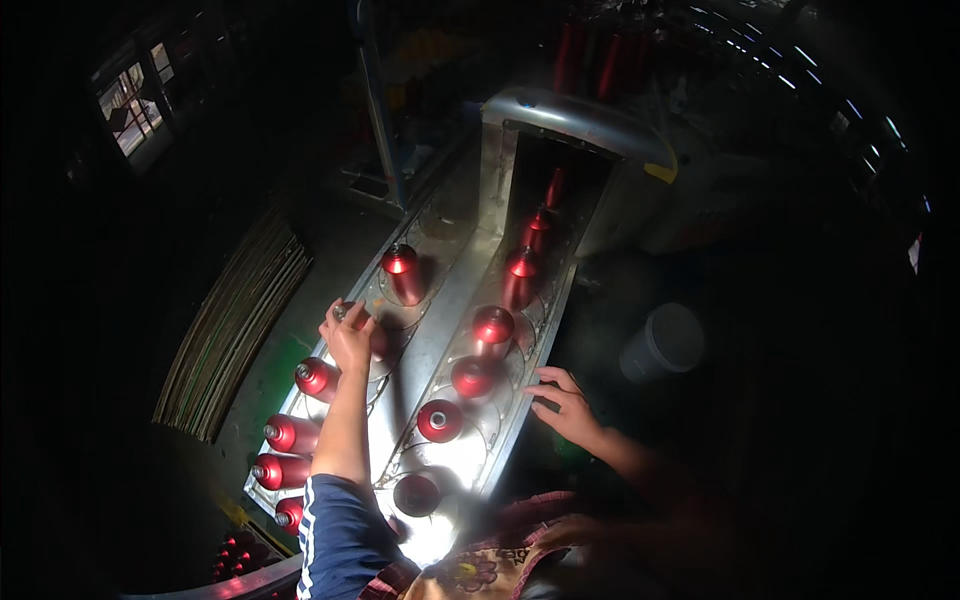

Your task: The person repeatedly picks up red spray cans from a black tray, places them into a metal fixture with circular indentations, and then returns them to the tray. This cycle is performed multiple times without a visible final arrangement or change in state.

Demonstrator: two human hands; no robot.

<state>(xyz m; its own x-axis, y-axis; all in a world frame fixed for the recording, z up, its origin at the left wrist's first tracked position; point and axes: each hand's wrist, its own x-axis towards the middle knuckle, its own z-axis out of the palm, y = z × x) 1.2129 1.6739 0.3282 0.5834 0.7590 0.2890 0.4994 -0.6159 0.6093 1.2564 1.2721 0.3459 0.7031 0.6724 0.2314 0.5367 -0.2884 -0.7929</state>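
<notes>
As red cans ride the conveyor (455, 290) | left hand (349, 335) grip clamped on red can (378, 340) | right hand (562, 402) fingers spread on conveyor edge

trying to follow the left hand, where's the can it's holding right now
In the head view the left hand grips a red can on the conveyor's left lane, between an upright red can farther along and another nearer.

A single head-worn fisheye camera looks steeply down from above the long, shiny metal conveyor desk (455, 300), at close arm's reach. The desk runs away from the lower edge toward the upper centre; straight edges bend near the dark rim.
</notes>
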